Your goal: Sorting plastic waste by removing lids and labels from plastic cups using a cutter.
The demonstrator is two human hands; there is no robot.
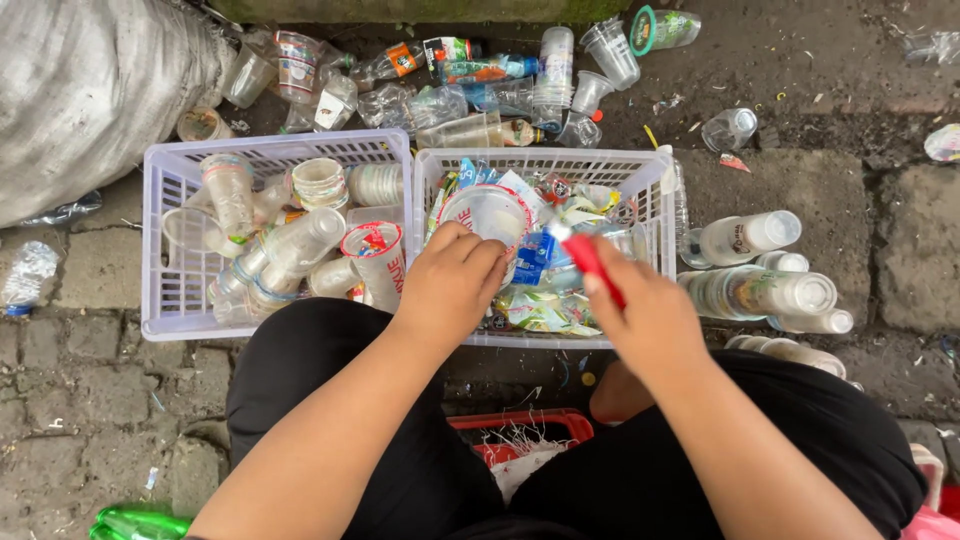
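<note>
Left hand (pixel 452 283) grips cup (pixel 487 215); right hand (pixel 645 320) holds red cutter (pixel 590 258).

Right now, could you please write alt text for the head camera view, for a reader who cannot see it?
Seen from above, a person's left hand grips a clear plastic cup over a white basket of torn wrappers, while the right hand holds a red-handled cutter to it. A second basket at left holds cups; stacked cups lie at right.
</note>
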